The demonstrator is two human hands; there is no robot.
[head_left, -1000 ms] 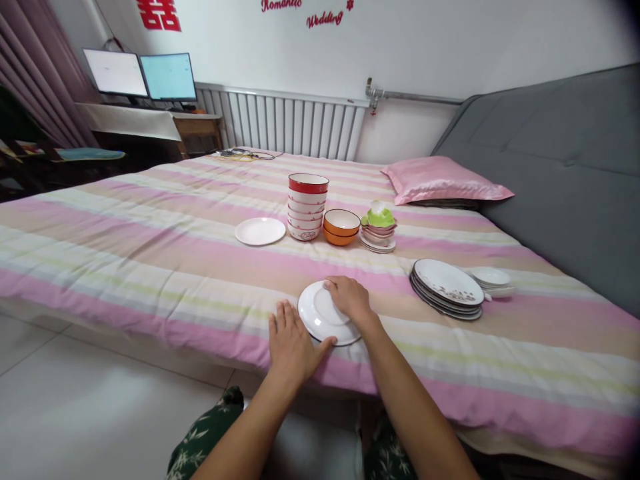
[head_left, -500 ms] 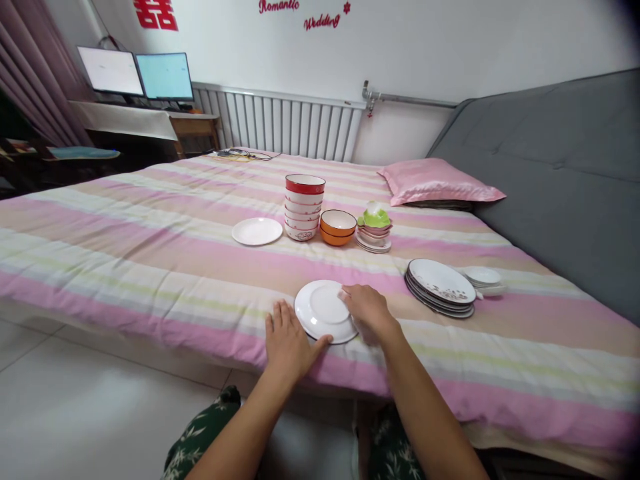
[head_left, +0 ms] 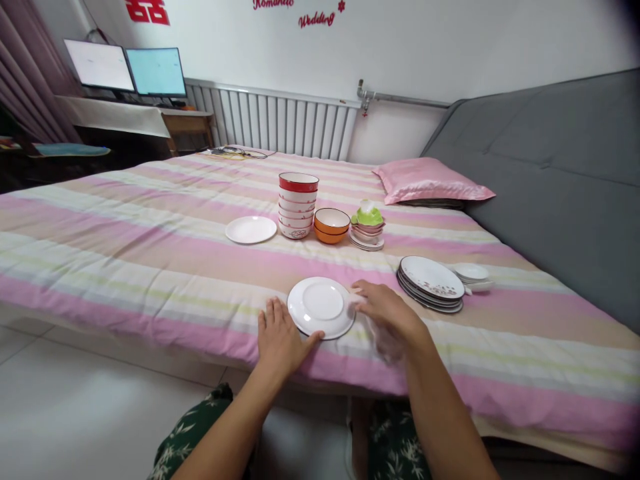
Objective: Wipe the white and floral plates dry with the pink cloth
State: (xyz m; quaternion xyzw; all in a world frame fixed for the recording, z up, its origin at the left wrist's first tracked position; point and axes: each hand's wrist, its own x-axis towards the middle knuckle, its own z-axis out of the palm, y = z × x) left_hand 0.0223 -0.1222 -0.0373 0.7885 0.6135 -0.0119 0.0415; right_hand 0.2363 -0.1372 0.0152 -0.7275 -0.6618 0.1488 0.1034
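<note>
A white plate (head_left: 323, 303) lies upside down on the bed near its front edge, its foot ring facing up. My left hand (head_left: 283, 340) rests flat at the plate's left side, fingers stretched out and the thumb on its near rim. At the right rim, my right hand (head_left: 387, 310) has its fingers bent around a thin, whitish, see-through cloth or tissue (head_left: 385, 343). This cloth hangs below the palm and is smeared by motion. To the right of that hand stands a stack of dark-rimmed plates (head_left: 433, 279) with a floral print.
Farther back are a white oval plate (head_left: 251, 230), a tall stack of bowls (head_left: 297, 207), orange bowls (head_left: 332, 227) and small dishes with a green one (head_left: 367, 217) on top. Small white dishes (head_left: 471, 272) sit beside the plate stack. A pink pillow (head_left: 433, 180) lies near the grey headboard (head_left: 545, 147).
My right hand has moved right, from over the plate's base to its right rim, with the cloth trailing. My left hand stays at the plate's left side. The view has shifted slightly.
</note>
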